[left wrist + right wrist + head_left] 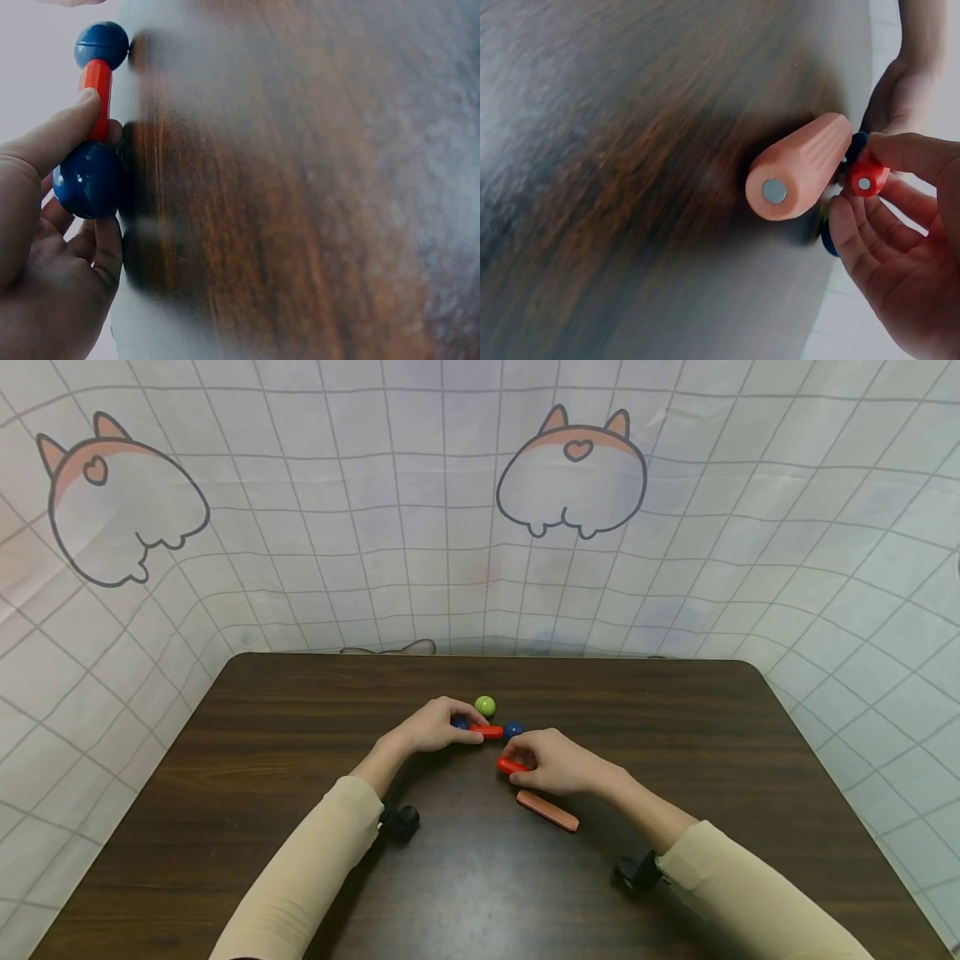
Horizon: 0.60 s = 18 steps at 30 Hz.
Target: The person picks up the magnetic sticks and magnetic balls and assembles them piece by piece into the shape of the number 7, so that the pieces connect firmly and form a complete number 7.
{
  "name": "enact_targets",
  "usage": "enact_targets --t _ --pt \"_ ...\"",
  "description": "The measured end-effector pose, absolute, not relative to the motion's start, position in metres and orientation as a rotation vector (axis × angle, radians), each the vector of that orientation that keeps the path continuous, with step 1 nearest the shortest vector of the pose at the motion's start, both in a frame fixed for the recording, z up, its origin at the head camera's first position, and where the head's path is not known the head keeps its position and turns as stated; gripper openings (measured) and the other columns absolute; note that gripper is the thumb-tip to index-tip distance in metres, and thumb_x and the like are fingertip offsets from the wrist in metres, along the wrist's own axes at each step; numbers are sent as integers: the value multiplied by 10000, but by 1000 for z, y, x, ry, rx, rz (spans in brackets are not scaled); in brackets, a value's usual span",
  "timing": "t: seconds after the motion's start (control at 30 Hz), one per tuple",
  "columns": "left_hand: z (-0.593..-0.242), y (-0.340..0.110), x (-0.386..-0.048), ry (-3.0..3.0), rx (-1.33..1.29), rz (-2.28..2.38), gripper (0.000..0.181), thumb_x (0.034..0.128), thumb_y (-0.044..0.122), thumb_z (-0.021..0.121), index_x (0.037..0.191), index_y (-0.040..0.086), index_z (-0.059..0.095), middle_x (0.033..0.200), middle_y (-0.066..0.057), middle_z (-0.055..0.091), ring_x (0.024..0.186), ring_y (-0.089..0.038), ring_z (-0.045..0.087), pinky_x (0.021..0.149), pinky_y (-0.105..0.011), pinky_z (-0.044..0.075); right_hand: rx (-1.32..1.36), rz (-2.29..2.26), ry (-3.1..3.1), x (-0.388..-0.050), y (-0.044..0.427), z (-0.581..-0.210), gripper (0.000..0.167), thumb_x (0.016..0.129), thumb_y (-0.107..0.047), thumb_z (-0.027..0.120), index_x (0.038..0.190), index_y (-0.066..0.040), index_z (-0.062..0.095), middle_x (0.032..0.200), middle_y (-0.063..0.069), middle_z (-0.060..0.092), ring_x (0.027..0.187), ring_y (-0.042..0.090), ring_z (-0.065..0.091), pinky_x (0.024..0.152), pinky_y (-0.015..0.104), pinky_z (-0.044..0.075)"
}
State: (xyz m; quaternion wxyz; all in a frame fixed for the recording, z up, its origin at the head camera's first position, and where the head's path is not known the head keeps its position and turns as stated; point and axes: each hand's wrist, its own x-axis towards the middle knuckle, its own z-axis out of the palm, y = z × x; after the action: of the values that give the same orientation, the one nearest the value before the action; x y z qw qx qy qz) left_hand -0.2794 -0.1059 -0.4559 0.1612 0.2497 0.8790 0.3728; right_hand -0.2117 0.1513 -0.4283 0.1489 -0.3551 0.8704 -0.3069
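Left hand: pinches red rod. Right hand: pinches second rod, blue ball just beyond; apparently joining, next needing end-to-ball alignment.

Table: left ball, middle rod, right ball in a row, left to right. Far ball just beyond middle rod. Left hand at row's left end. Held rod in right hand, nearer. Near rod nearest.
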Motion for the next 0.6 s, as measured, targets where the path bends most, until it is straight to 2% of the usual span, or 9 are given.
enact_targets --t 0.4,0.6 --pt "-456 -105 -278 2504 700 1076 279 919 288 808 1168 166 775 1120 35 703 1018 -189 584 876 -369 483 -1049 -911 2475 -210 138 -428 205 947 -120 755 1140 -69 708 891 -78 653 758 74 594 704 278 521" --pt "-456 -106 -279 2498 705 1086 263 925 289 802 1162 178 778 1137 45 703 1070 -181 588 932 -396 476 -1056 -932 2432 -207 131 -426 198 951 -119 757 1139 -84 707 866 -78 653 737 86 608 691 287 527"
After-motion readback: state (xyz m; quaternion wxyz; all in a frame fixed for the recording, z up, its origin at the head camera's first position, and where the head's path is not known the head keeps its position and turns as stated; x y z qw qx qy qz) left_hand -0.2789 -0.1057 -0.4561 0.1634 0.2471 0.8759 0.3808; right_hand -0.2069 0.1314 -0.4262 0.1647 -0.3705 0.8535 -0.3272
